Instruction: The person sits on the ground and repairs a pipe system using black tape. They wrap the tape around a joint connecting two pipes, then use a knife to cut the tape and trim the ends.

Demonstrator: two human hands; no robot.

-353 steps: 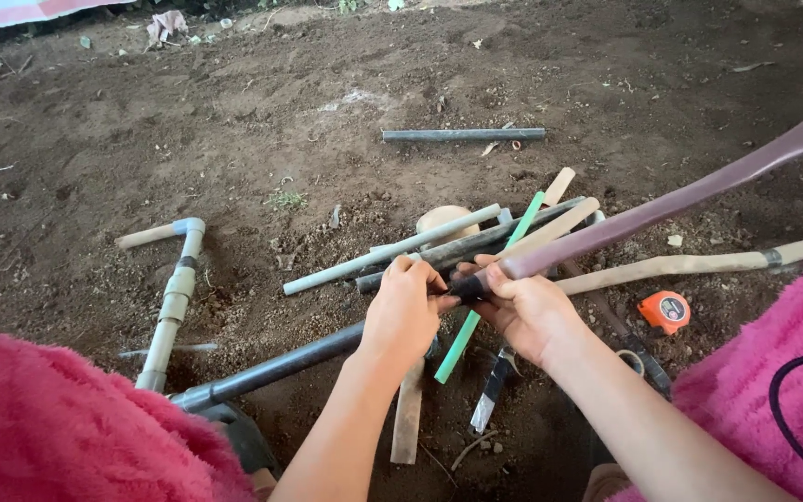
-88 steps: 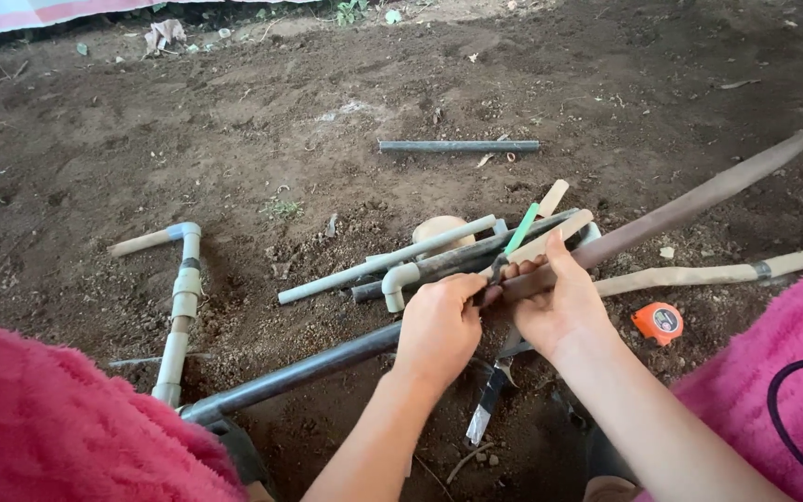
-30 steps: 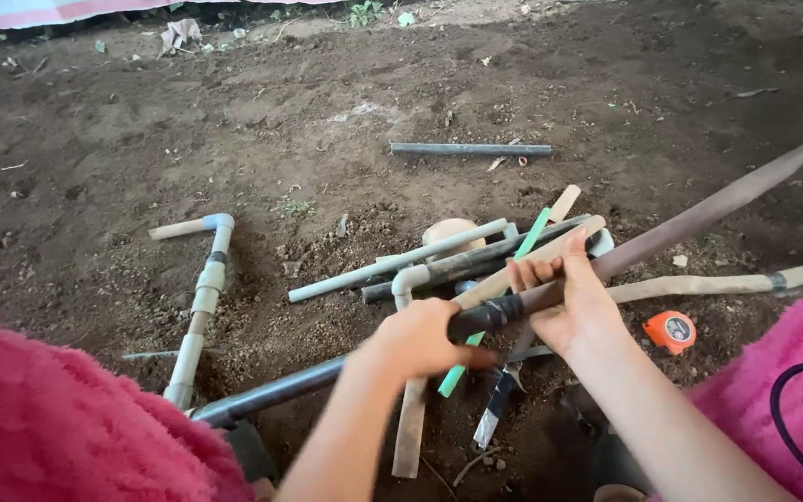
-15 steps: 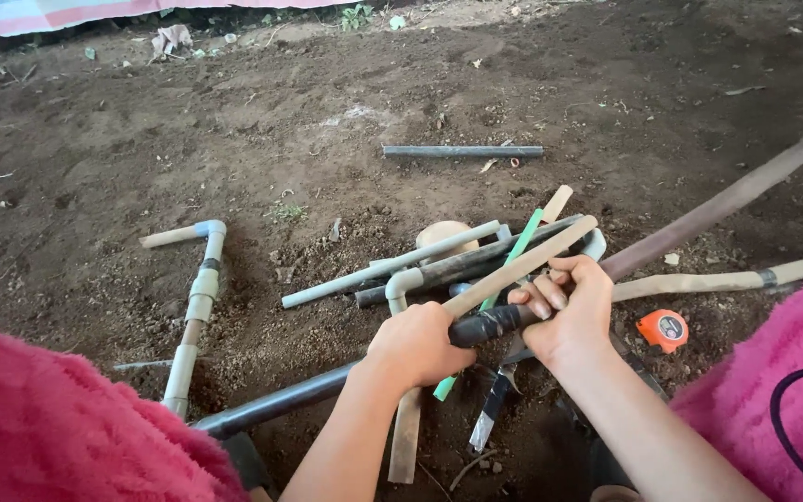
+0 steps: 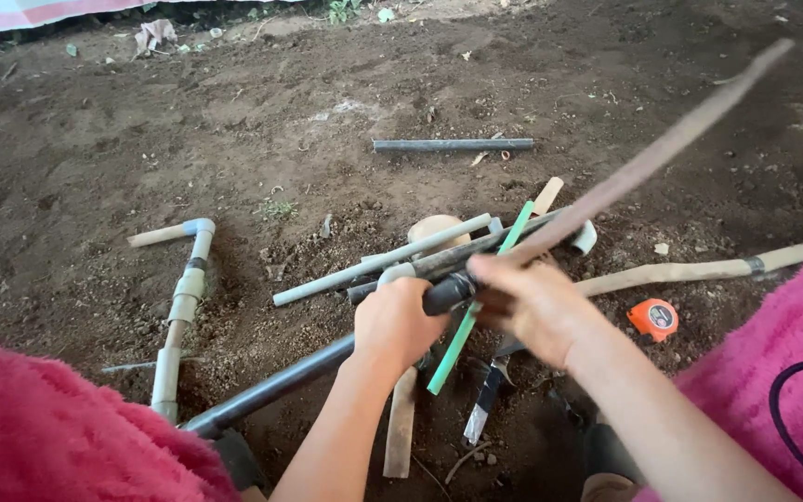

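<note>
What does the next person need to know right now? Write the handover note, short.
Left hand: closed around the dark pipe, near its upper end.
Right hand: holds the long brown strip where it meets that pipe end; the strip is blurred and raised to the upper right.
Around them on the soil: green stick, grey pipes, elbow-jointed pipe, orange tape measure.
Done: pipe end and strip brought together.
Left: whether they are joined cannot be told.

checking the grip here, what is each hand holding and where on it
Left hand grips the dark pipe near its end; right hand holds the long stick at its lower end.
</note>
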